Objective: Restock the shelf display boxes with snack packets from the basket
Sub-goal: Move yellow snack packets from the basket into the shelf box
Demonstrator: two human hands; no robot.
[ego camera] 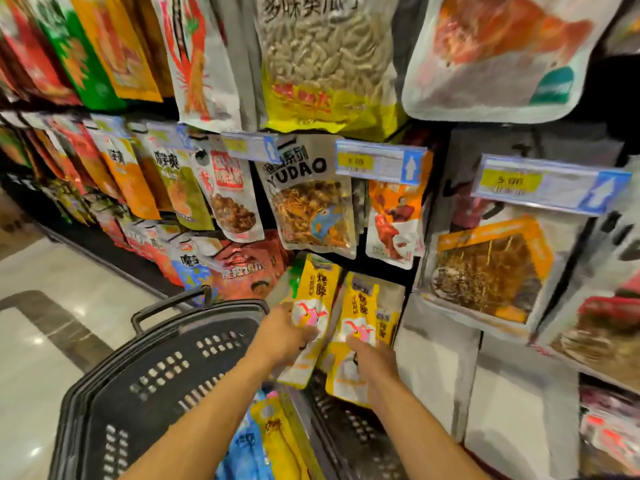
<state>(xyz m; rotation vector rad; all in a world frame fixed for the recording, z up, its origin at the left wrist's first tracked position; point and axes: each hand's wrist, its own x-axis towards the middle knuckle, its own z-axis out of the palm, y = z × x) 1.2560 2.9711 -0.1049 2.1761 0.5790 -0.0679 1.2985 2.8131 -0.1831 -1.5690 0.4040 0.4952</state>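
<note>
— While both your hands are busy, tell me: how far on are you?
— Partway, I'd judge. The basket [156,375] sits low in front of me, tight against the shelf [388,271], and it isn't emptied. A yellow pack [280,441] and a blue pack [242,455] lie in its near end, so there's more to go up.
— And what's done?
— Hard to say. The hooks above are hung thick with bags, but nothing shows which ones are my work. The two packets I hold aren't seated yet. They're tilted, tops leaning toward the dark gap under the YUDAO bag [311,202], bottoms over the basket.
— Left hand?
— My left hand [284,336] has the left packet [311,299] by its left edge. The thumb lies across the face and the fingers curl behind, as far as the blur lets me tell.
— Right?
— My right hand [372,362] is on the lower half of the right packet [358,317], fingers wrapped round it, a grip rather than a flat palm. The two packets touch, side by side.
— Where's the box they go in?
— I can't pick it out for sure. The grey carton [436,372] just right of the packets may be it
</note>
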